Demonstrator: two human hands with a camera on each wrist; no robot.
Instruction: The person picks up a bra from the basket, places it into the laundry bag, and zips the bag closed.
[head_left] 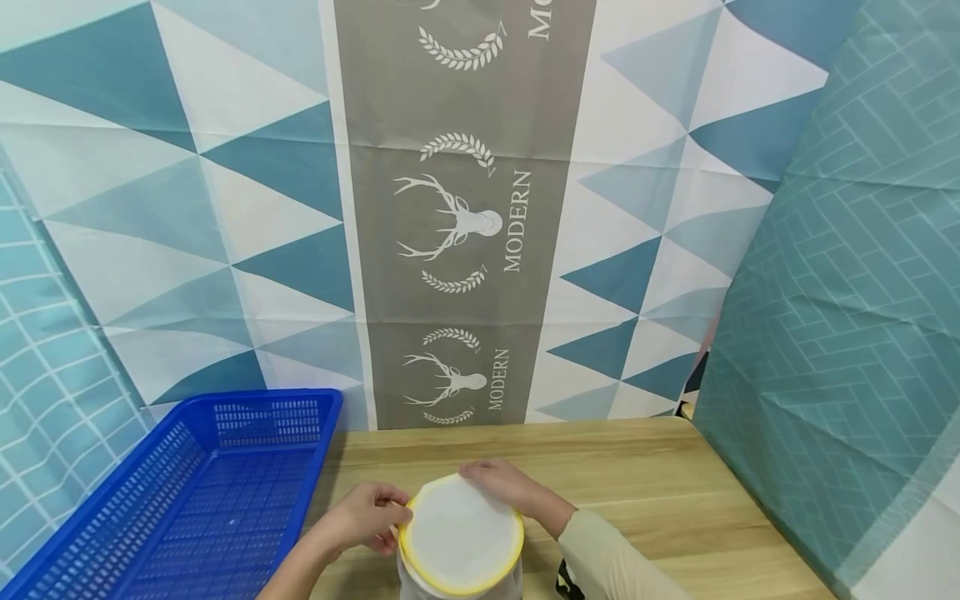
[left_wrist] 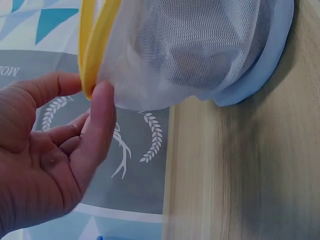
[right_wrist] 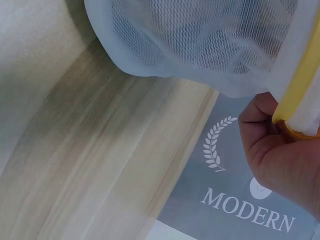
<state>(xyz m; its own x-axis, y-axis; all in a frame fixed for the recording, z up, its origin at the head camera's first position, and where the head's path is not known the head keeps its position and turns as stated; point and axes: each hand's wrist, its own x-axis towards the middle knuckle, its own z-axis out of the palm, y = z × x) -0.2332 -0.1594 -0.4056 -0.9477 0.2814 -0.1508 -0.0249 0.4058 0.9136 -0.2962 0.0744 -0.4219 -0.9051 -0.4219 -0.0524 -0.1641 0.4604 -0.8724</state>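
Mesh bag (head_left: 459, 533), one: left hand (head_left: 362, 517) pinching yellow rim (left_wrist: 105, 40) at left, right hand (head_left: 504, 485) gripping far side; I'm favouring even tension.

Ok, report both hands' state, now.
Left hand: closed, pinching the yellow edge of the mesh bag.
Right hand: closed, gripping that same edge.

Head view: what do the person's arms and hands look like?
The right arm has a plain, pale beige sleeve; the left forearm is bare where it shows. The left hand and right hand wear no gloves.
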